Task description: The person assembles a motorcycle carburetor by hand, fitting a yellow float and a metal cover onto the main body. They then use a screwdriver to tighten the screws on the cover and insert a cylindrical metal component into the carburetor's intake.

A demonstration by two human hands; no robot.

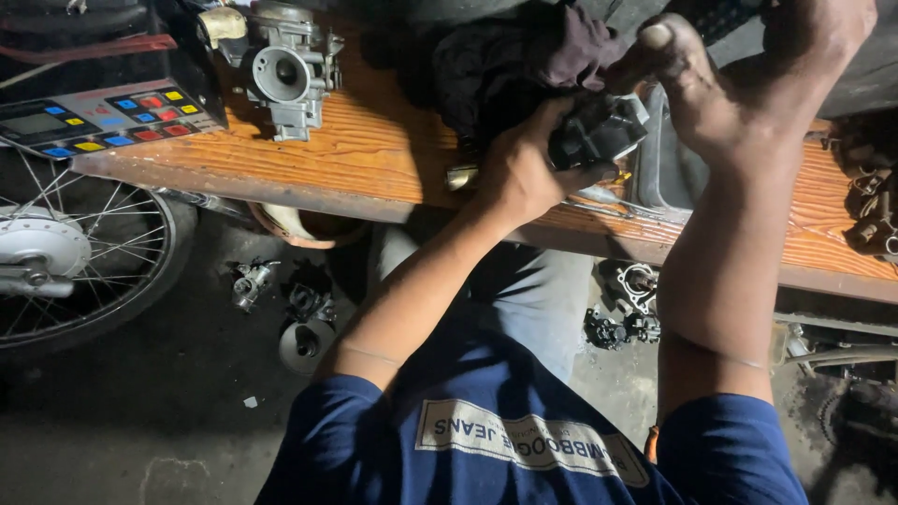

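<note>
My left hand (519,170) grips a small black metal engine part (599,133) just above the wooden bench (374,154). Beside it on the right, my right hand (748,84) pinches a dark cloth (524,56) with the thumb stretched out, and the cloth lies against the top of the black part. The far side of the part is hidden by the cloth and fingers. A small brass piece (460,176) pokes out by my left wrist.
A grey carburetor (285,75) stands on the bench at the left, next to a device with coloured buttons (103,122). A metal tray (659,173) lies under my right hand. Greasy parts (870,206) sit at the right. A spoked wheel (75,252) and loose parts (622,318) are on the floor.
</note>
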